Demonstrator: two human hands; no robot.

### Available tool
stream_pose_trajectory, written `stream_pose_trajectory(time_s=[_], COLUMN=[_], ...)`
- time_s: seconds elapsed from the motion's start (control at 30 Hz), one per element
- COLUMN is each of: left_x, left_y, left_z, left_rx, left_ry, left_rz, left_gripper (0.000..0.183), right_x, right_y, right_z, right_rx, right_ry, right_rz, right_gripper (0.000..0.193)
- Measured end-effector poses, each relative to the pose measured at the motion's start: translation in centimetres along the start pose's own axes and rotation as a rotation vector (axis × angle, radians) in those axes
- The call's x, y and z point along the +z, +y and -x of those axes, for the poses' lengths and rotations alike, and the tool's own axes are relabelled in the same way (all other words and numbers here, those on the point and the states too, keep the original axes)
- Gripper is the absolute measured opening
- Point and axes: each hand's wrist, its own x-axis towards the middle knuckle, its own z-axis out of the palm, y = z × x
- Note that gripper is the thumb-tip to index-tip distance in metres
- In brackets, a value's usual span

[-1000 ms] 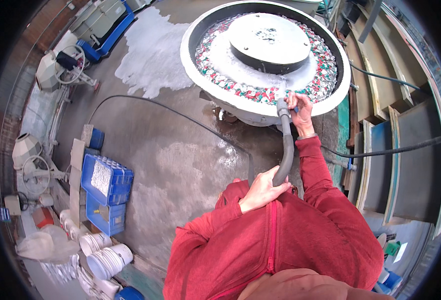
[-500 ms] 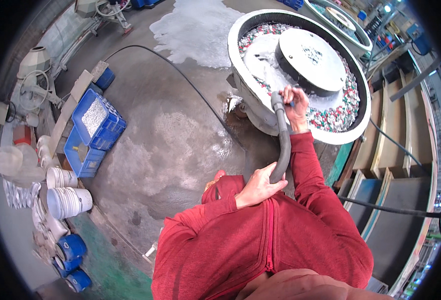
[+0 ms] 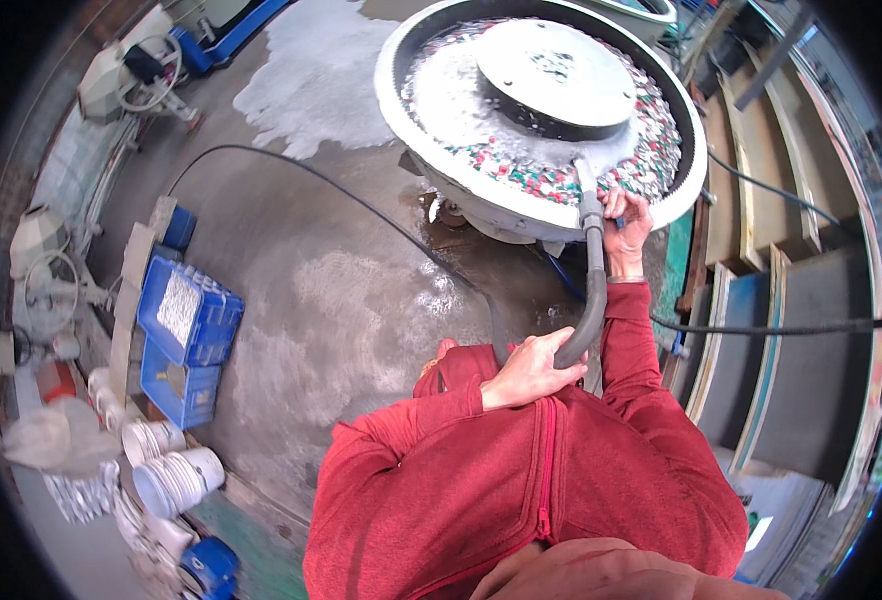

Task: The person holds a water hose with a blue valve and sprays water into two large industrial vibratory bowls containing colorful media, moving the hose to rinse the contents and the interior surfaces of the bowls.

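Observation:
My left hand (image 3: 533, 372) is closed round the lower bend of a thick grey hose (image 3: 595, 290), close to my jacket. My right hand (image 3: 629, 232) has its fingers curled at the hose's upper end, by the grey fitting (image 3: 591, 212); something small and blue shows at the fingers. From the fitting a whitish jet runs over the near rim into a large round tub (image 3: 536, 212). Small red, green and white pieces (image 3: 521, 172) lie in the tub among white foam (image 3: 441, 100). A round white hub (image 3: 556, 75) stands in its middle.
Blue crates (image 3: 186, 320) with white pieces stand at the left, near white buckets (image 3: 176, 480) and a blue drum (image 3: 209, 568). A black cable (image 3: 341, 190) crosses the wet floor. Foam (image 3: 306, 70) lies beside the tub. Wooden-edged trays (image 3: 761, 330) line the right.
The view has shifted, and the tub sits further left in it. My right hand and the hose end have moved rightward along the near rim; a whitish jet now shows there.

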Motion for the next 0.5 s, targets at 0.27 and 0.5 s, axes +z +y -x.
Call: stream_pose_trajectory(time_s=[0.27,0.5], left_x=[1.9,1.9], left_y=[0.1,-0.5], left_z=[-1.2,0.7], left_rx=[-0.018,0.060], left_ry=[0.003,0.228], left_rz=[0.057,0.118], left_gripper=[0.018,0.018], right_x=[0.2,8.4], right_y=[0.2,2.4], right_z=[-1.0,-3.0], right_rx=[-0.009,0.044], right_ry=[0.009,-0.306], right_rz=[-0.060,-0.009], right_gripper=[0.036,0.035])
